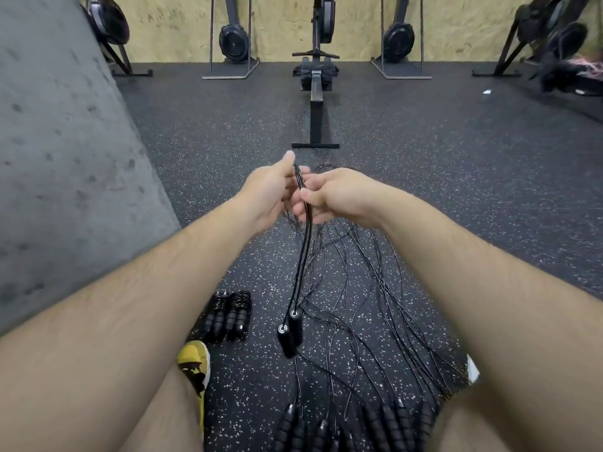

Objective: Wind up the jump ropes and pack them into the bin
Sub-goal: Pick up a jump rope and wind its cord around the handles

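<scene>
Speckled black rubber floor (424,190) runs back to a plywood wall (163,27) lined with upright exercise machines, and one rowing machine (316,93) lies lengthwise down the middle. On the left a grey concrete wall (58,141) slants into view. Both bare forearms reach forward and meet above the floor. The left hand (267,194) pinches the upper end of a folded black jump rope (299,179) between thumb and fingertips. Just beside it, the right hand (342,197) is curled round the same strands a little lower, its thumb pressed against them. From that grip the cord hangs straight down, and its two dark handles (289,336) dangle side by side in the air. Beneath and to the right, many loose ropes (362,288) trail in long wavy lines over the floor. Their ribbed grips (388,422) lie in a row at the bottom edge between the person's legs. To the left, near a yellow shoe (194,363), two wound ropes (228,316) lie next to each other as tight bundles.
</scene>
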Available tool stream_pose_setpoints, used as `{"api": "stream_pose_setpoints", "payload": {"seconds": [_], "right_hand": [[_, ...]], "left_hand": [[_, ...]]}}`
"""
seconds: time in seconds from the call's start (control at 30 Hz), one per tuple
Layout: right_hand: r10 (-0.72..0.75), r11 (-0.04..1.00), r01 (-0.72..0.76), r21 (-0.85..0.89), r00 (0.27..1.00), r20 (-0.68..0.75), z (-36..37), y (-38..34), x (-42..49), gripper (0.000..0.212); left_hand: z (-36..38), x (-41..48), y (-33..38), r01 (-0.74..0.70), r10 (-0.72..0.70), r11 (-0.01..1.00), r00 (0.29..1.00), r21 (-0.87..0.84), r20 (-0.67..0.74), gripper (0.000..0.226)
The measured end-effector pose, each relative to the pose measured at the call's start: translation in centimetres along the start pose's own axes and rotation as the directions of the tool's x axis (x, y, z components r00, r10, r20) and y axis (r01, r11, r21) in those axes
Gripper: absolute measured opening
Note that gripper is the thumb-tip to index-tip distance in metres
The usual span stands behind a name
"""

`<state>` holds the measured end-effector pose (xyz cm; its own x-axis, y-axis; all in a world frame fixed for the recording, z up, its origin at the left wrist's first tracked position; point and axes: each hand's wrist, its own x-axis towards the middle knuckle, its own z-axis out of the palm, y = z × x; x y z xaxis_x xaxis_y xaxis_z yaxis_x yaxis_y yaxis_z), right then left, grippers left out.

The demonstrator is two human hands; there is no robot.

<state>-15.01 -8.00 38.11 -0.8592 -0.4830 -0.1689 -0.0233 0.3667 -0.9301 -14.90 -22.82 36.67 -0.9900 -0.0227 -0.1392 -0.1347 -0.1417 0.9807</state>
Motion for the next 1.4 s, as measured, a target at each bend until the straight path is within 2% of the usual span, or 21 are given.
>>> {"api": "stream_pose_setpoints", "payload": {"seconds": [0.07,0.13,0.2,0.3,0.37,0.43,0.53,0.6,0.7,0.8,0.87,0.9,0.97,1.1,1.23,1.33,1.4], "right_hand": [[0.039,0.999,-0.039,-0.007,0.999,0.0,-0.1,0.3,-0.4,0.018],[0.097,0.995,-0.092,0.046,0.99,-0.104,-0.3,0.3,-0.5,0.023],[0.146,0.972,-0.103,0.21,0.968,-0.202,-0.9,-0.1,-0.1,0.025],[0.155,0.844,-0.028,0.536,0.969,-0.194,-1.3,-1.4,0.8,0.023],[0.133,0.795,0.041,0.605,0.961,-0.241,-1.2,-1.9,1.7,0.029],[0.081,0.824,0.095,0.559,0.956,-0.283,-0.7,-1.9,2.3,0.03],[-0.075,0.922,0.195,0.335,0.938,-0.339,-0.4,-1.7,2.2,0.024],[-0.153,0.933,0.252,0.256,0.923,-0.354,-0.5,-1.5,2.1,0.022],[-0.115,0.959,0.191,0.209,0.938,-0.328,-0.7,-1.0,1.7,0.024],[-0.024,0.979,0.061,0.194,0.982,-0.189,-0.8,0.0,0.3,0.022],[0.008,1.0,-0.006,0.029,0.999,-0.053,-0.7,0.7,-0.7,0.024],[0.011,0.998,-0.011,-0.057,1.0,0.012,-0.6,1.2,-0.8,0.018],[-0.01,0.989,0.019,-0.145,0.998,0.063,-0.2,1.6,-0.9,0.009],[-0.109,0.983,0.102,-0.151,0.993,-0.035,-0.1,1.3,-0.6,0.019],[-0.18,0.981,0.161,-0.108,0.964,-0.195,-0.3,0.5,-0.1,0.024],[-0.199,0.98,0.194,-0.048,0.922,-0.332,-0.7,0.1,0.6,0.025],[-0.198,0.976,0.219,0.014,0.908,-0.37,-0.7,-0.3,0.7,0.02]], "left_hand": [[0.6,0.1,0.2,-0.064,0.065,0.996,0.998,0.066,-0.002,0.029],[0.9,-0.1,0.3,-0.155,0.152,0.978,0.988,0.138,0.028,0.024],[0.8,-0.7,0.5,-0.231,0.215,0.945,0.972,0.232,0.093,0.023],[0.2,-2.0,0.4,-0.255,0.182,0.91,0.954,0.328,0.237,0.023],[-0.3,-2.8,0.1,-0.229,0.122,0.902,0.948,0.366,0.293,0.021],[-0.8,-3.1,-0.1,-0.212,0.096,0.897,0.95,0.387,0.298,0.019],[-1.1,-3.2,-0.2,-0.207,0.094,0.899,0.952,0.385,0.291,0.018],[-1.0,-3.1,-0.3,-0.223,0.122,0.895,0.956,0.387,0.267,0.018],[-0.8,-2.6,-0.3,-0.281,0.225,0.882,0.956,0.378,0.188,0.02],[-0.6,-2.1,0.3,-0.35,0.331,0.859,0.936,0.374,0.115,0.024],[-0.3,-2.1,0.7,-0.375,0.361,0.862,0.926,0.342,0.105,0.025],[-0.1,-2.2,0.8,-0.38,0.366,0.865,0.924,0.327,0.108,0.025],[0.0,-2.2,0.9,-0.373,0.358,0.871,0.928,0.319,0.107,0.024],[-0.4,-1.8,0.9,-0.319,0.304,0.904,0.948,0.285,0.097,0.024],[-1.4,-2.3,0.2,-0.166,0.104,0.937,0.973,0.308,0.206,0.043],[-1.8,-3.0,-1.3,-0.164,0.004,0.877,0.942,0.451,0.337,0.027],[-1.4,-3.1,-1.8,-0.2,0.045,0.852,0.949,0.484,0.313,0.019]]}}
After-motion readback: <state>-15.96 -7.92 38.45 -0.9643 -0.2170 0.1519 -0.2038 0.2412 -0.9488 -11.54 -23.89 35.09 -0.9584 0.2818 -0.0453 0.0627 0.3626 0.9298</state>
